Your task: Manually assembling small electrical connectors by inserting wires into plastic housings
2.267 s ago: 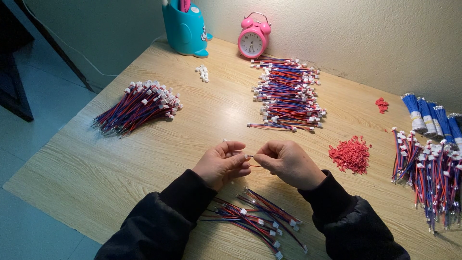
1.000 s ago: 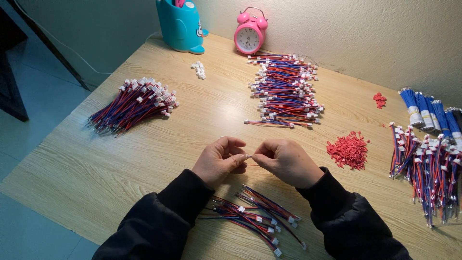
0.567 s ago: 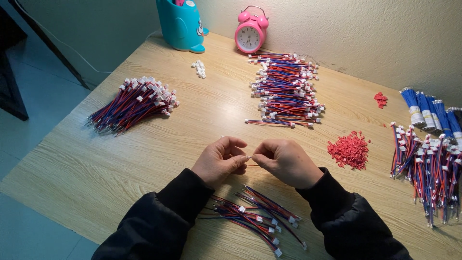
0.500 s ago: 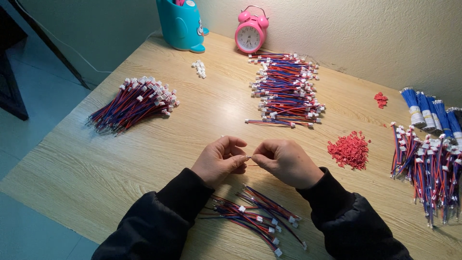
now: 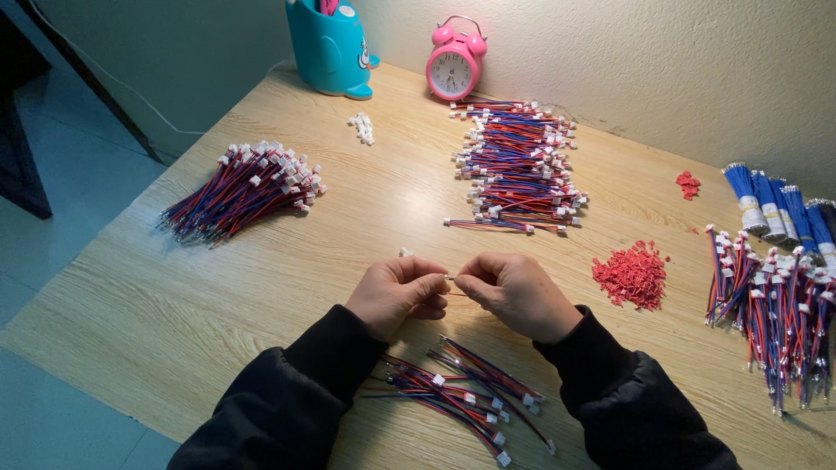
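Both hands meet over the middle of the table, pinching one short wire between them.

The wire (image 5: 450,279) lies level, its long axis running left to right between the fingertips, with only a small pale tip showing in the gap; the rest is hidden, so its colours cannot be told. The left hand (image 5: 398,294) and the right hand (image 5: 515,294) are each curled closed around an end of it, equally near. Just below the wrists lies a loose pile of red and blue wires with white plugs (image 5: 461,393). A heap of small red bits (image 5: 633,274) sits near the right hand on the wooden table (image 5: 174,305).
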